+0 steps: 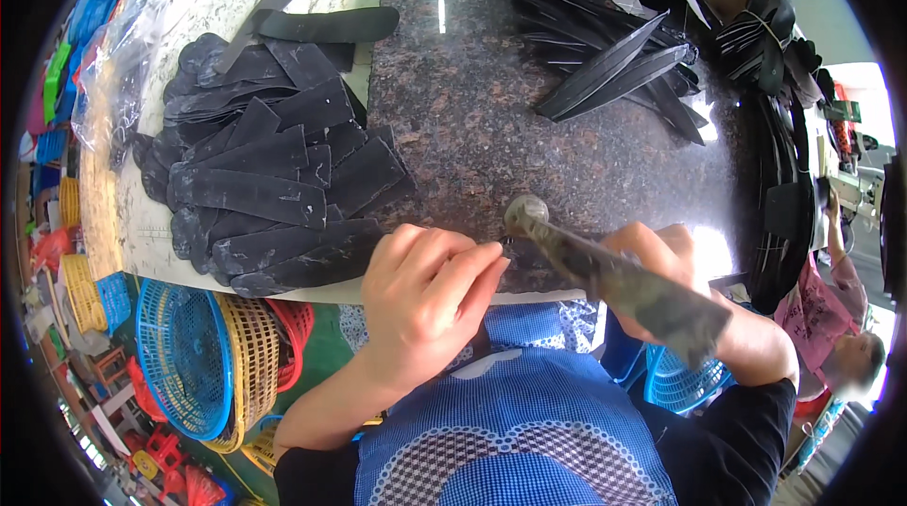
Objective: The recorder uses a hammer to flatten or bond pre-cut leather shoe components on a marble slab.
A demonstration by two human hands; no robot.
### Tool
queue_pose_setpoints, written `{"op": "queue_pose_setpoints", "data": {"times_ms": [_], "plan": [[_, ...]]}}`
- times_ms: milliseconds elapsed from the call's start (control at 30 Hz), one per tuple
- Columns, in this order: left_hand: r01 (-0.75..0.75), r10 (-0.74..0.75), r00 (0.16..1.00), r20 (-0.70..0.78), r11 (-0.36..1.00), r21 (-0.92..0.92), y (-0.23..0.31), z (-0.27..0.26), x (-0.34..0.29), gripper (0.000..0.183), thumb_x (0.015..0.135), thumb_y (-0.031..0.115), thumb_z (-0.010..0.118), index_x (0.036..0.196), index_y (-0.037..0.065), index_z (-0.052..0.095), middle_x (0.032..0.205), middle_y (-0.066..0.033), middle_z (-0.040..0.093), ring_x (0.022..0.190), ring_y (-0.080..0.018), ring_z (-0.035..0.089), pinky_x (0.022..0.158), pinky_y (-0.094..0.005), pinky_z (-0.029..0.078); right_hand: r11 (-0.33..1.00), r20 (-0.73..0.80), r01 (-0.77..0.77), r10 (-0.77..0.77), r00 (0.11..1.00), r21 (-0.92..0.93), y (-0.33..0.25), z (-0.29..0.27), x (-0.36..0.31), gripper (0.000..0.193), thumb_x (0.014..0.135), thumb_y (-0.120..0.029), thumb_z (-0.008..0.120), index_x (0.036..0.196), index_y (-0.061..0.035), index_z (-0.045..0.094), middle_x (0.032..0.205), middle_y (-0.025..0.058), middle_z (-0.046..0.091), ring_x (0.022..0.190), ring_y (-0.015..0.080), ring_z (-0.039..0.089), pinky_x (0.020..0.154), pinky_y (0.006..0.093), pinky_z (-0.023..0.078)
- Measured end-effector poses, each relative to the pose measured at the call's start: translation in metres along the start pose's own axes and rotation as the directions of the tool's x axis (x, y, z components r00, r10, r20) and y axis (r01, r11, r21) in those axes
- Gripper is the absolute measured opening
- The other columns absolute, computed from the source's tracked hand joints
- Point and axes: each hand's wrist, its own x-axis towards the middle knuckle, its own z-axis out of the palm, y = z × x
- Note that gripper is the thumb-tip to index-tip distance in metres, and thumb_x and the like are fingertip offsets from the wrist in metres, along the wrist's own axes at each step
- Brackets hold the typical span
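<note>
In my right hand (652, 265) is a hammer (605, 272), its worn, wide handle slanting down to the right. The round metal hammer head (526, 214) is over the front part of the dark stone slab (472, 128). My left hand (425, 293) is closed at the slab's front edge, thumb and forefinger pinched together just left of the hammer head. Whatever lies between those fingertips is too dark and small to make out. Left of this hand spreads a heap of flat black strips (255, 189), overlapping, with rounded and square ends.
Two longer black strips (331, 26) lie behind the heap. Pointed black pieces (614, 71) are piled at the back right, with tied black bundles (759, 38) beyond. Below the table at left stand blue (184, 360) and yellow baskets (250, 364). A person (827, 308) is at far right.
</note>
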Motion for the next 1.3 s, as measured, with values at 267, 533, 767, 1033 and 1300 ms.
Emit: {"op": "queue_pose_setpoints", "data": {"times_ms": [267,533,767,1033,1300], "plan": [[0.021,-0.022,0.998,0.066,1.000,0.007,0.003,-0.006,0.013,0.027,0.066,-0.001,0.087,0.091,0.006,0.077,0.082,-0.0012,0.065,0.075,-0.0205,0.059,0.065,-0.0338,0.047,1.000,0.039,-0.011,0.012,0.999,-0.028,-0.005,-0.002,-0.006,0.022,0.087,-0.008,0.073,0.099,-0.0020,0.056,0.066,0.0128,0.061,0.056,0.0331,0.068,0.050,0.0409,0.051],[-0.136,0.133,0.985,0.110,0.991,0.018,-0.008,0.008,0.034,0.020,0.071,0.000,0.084,0.086,0.005,0.073,0.081,-0.0024,0.062,0.073,-0.0221,0.059,0.062,-0.0342,0.048,0.987,0.029,-0.105,0.110,0.994,-0.119,-0.008,-0.006,-0.021,0.025,0.087,-0.012,0.075,0.100,-0.0025,0.056,0.065,0.0130,0.060,0.056,0.0341,0.066,0.049,0.0404,0.049],[-0.199,0.199,0.976,0.094,0.980,-0.005,-0.014,0.006,0.029,0.033,0.065,0.005,0.089,0.096,0.004,0.078,0.083,-0.0019,0.063,0.073,-0.0211,0.058,0.063,-0.0343,0.047,0.989,0.025,-0.127,0.129,0.991,-0.072,-0.001,-0.006,-0.025,0.025,0.087,-0.012,0.075,0.099,-0.0027,0.056,0.064,0.0124,0.060,0.052,0.0333,0.065,0.048,0.0404,0.048],[-0.125,0.114,0.990,0.080,0.981,0.148,0.012,0.008,0.019,0.023,0.076,0.005,0.079,0.098,0.004,0.074,0.083,-0.0010,0.060,0.073,-0.0182,0.057,0.063,-0.0333,0.045,0.994,0.073,0.001,0.007,0.997,-0.106,-0.007,-0.014,0.004,0.020,0.093,-0.012,0.071,0.094,-0.0022,0.054,0.064,0.0100,0.060,0.049,0.0292,0.064,0.044,0.0386,0.047],[-0.111,0.106,0.994,0.041,0.982,0.155,0.001,0.007,0.020,0.022,0.073,0.009,0.085,0.093,0.006,0.075,0.083,0.0009,0.061,0.073,-0.0179,0.059,0.062,-0.0330,0.042,0.997,0.106,-0.001,0.009,0.994,-0.071,-0.003,-0.021,0.010,0.019,0.093,-0.012,0.071,0.095,-0.0036,0.054,0.061,0.0087,0.059,0.050,0.0279,0.064,0.044,0.0393,0.047]]}}
